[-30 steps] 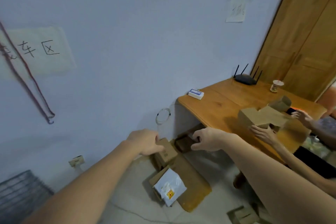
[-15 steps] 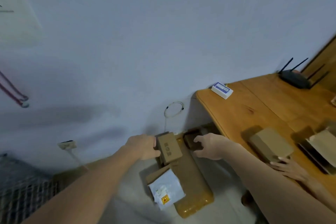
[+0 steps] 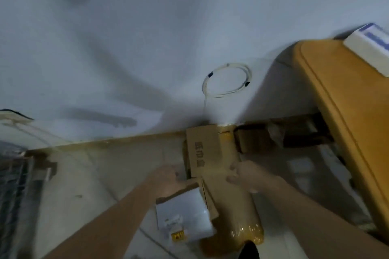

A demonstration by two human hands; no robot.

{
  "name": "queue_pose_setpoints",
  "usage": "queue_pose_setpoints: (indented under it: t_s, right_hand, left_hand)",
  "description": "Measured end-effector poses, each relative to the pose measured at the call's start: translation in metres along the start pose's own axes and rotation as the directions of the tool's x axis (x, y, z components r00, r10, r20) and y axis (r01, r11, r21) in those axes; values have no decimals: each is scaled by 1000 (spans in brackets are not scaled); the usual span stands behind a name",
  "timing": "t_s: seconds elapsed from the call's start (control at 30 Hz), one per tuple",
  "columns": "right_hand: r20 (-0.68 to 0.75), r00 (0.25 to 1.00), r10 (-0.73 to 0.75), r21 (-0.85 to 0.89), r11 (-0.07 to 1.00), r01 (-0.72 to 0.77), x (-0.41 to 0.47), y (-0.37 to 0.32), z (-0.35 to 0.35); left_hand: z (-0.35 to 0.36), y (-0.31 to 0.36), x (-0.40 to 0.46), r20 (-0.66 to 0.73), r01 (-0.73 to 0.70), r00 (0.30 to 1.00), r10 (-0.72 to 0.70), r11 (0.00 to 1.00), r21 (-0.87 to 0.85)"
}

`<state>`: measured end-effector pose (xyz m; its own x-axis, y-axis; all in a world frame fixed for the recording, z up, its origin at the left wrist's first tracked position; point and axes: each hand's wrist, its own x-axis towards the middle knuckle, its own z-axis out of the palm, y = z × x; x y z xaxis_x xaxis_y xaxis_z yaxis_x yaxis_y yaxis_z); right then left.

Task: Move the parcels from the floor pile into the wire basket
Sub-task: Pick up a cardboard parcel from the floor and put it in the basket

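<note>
A brown cardboard box (image 3: 205,151) printed with dark characters sits on top of the floor pile, close against the base of the pale wall (image 3: 147,38), and both hands are at its near end. The left hand (image 3: 168,178) is at the box's lower left corner, fingers bent against its side, though motion blur hides whether they actually grasp it. The right hand (image 3: 249,175) reaches in from the right with its fingers loosely extended, fingertips touching the box's near right edge; its grasp cannot be told either. Under the box lies a long parcel wrapped in glossy yellow-brown tape (image 3: 235,212), running toward the camera. A white mailer bag (image 3: 183,214) with a small yellow label rests on an open cardboard flap just left of that parcel, below the left forearm. Another dark brown box (image 3: 253,140) sits in shadow to the right of the printed box, under the wooden table (image 3: 341,111). The wire basket (image 3: 14,191) stands at the far left edge, well apart from the pile. A coiled white cable (image 3: 227,80) hangs on the wall above the pile, and a white and blue box (image 3: 370,46) lies on the table's top.
</note>
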<state>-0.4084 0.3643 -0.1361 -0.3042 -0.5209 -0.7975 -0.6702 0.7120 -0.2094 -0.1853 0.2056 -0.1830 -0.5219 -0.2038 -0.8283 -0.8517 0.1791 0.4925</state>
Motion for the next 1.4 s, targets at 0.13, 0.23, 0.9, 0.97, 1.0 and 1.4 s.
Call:
queue_pose_setpoints:
  t_s: [0.13,0.23,0.9,0.97,1.0,1.4]
  right_hand:
    - [-89,990,108,396,916,-64,126,25,52]
    - [-94,977,190,578,810,-102,186,38,77]
    - [-155,987,40,962,233,142,-270,-202,-68]
    - [-166,985,-46,946,276,172,-309,-236,-77]
    - [-169,982,-83,929,319,187,-325,-252,-78]
    - [-113,816,-567,576,632,518,-488,-432,49]
  left_hand:
    - [30,-17,110,-274,137,949,-156,987,-84]
    - [42,-24,167,-331,141,915,-230,951,-274]
    - [-74,70,-337,-547,-388,825,-145,559,-733]
    - [-84,57,-391,-586,-423,794,-161,546,-723]
    - [-87,49,-417,-604,-438,776,-181,534,-723]
    - [23,-112,-677,-656,-655,501,-565,247,-714]
